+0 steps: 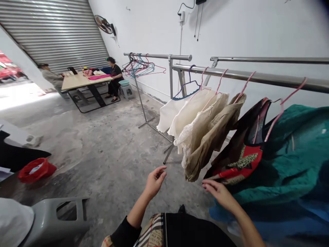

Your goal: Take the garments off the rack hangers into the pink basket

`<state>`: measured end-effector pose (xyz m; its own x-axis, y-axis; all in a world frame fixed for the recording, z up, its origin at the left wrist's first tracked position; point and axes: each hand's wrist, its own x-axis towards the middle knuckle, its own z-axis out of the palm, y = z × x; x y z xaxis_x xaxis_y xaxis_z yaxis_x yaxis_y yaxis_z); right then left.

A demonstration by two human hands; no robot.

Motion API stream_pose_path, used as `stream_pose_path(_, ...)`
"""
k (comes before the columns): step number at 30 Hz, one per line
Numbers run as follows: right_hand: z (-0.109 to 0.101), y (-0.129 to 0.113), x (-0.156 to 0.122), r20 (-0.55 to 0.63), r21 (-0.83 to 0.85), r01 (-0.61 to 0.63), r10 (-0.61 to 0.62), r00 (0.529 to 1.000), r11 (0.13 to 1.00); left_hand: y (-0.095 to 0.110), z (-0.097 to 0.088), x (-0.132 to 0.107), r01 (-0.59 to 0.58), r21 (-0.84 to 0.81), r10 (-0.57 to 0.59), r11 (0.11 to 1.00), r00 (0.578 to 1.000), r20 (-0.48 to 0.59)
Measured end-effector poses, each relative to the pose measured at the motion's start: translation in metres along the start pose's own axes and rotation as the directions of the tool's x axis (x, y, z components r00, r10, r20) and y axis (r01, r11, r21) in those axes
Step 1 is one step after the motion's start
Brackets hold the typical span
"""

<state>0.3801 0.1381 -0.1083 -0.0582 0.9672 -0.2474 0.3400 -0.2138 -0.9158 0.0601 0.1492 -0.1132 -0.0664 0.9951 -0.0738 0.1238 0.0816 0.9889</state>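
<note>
One black-and-red garment with a leopard-print star (243, 161) hung from a pink wire hanger (281, 109) on a shiny metal rail (216, 71), at the right of the view. The wearer's right hand (222, 195) had its fingertips at the garment's lower left edge; whether they pinched the cloth or only touched it, I cannot tell. The left hand (155, 181) was raised over the floor, loosely curled and holding nothing. Just right of the star garment hung a wrinkled green garment (295, 154); to its left came a crumpled brown garment (213, 133), then a cream lace-edged garment (191, 132) and paler ones beyond. Farther back, a cluster of red and teal wire hangers (140, 65) hung on another rail. Two people sat at a pale wooden table (77, 82) in the far left, with bright pink cloth (100, 77) on it. A red plastic bag (37, 171) and a grey plastic stool (48, 219) stood at the left on the grey concrete floor (113, 154).
</note>
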Motion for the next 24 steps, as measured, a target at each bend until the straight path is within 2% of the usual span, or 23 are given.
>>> stream_pose_path(2,0.014,-0.03,0.01,0.236,-0.082,0.114,-0.092,0.967,0.99,0.014,-0.003,0.024,-0.059,0.032,0.061,0.998,0.994,-0.091)
stream_pose_path(3,0.019,-0.047,0.016,0.307,-0.105,0.165,-0.126,0.943,0.981,0.022,-0.004,0.036,-0.09,0.056,0.097,0.994,0.985,-0.14)
stream_pose_path(5,0.027,-0.078,0.028,0.375,-0.097,0.242,-0.19,0.907,0.966,0.037,-0.004,0.061,-0.159,0.122,0.185,0.98,0.954,-0.236)
stream_pose_path(8,0.034,-0.111,0.043,0.437,-0.005,0.346,-0.309,0.845,0.938,0.058,-0.008,0.1,-0.281,0.259,0.358,0.924,0.872,-0.334)
stream_pose_path(10,0.039,-0.118,0.051,0.496,0.06,0.39,-0.366,0.787,0.919,0.071,-0.013,0.126,-0.347,0.349,0.47,0.871,0.797,-0.38)
stream_pose_path(11,0.042,-0.117,0.055,0.501,0.086,0.393,-0.38,0.777,0.916,0.076,-0.017,0.139,-0.366,0.388,0.513,0.846,0.757,-0.405)
stream_pose_path(12,0.045,-0.115,0.058,0.477,0.107,0.385,-0.387,0.789,0.917,0.08,-0.022,0.152,-0.375,0.42,0.544,0.827,0.722,-0.427)
stream_pose_path(14,0.049,-0.103,0.065,0.338,0.135,0.356,-0.38,0.861,0.925,0.087,-0.032,0.179,-0.371,0.456,0.569,0.809,0.69,-0.448)
stream_pose_path(16,0.049,-0.088,0.072,0.124,0.156,0.319,-0.339,0.933,0.935,0.089,-0.041,0.205,-0.366,0.441,0.549,0.819,0.723,-0.42)
stream_pose_path(18,0.047,-0.073,0.077,-0.078,0.172,0.274,-0.265,0.961,0.946,0.09,-0.044,0.228,-0.367,0.343,0.482,0.865,0.8,-0.358)
stream_pose_path(21,0.04,-0.056,0.08,-0.32,0.152,0.195,-0.139,0.937,0.969,0.091,-0.036,0.248,-0.365,0.054,0.369,0.929,0.917,-0.152)
stream_pose_path(22,0.038,-0.053,0.079,-0.396,0.142,0.173,-0.104,0.912,0.975,0.092,-0.031,0.25,-0.358,-0.05,0.356,0.932,0.933,-0.04)
stream_pose_path(24,0.036,-0.05,0.076,-0.53,0.154,0.143,-0.04,0.847,0.978,0.094,-0.023,0.25,-0.326,-0.198,0.361,0.925,0.914,0.185)
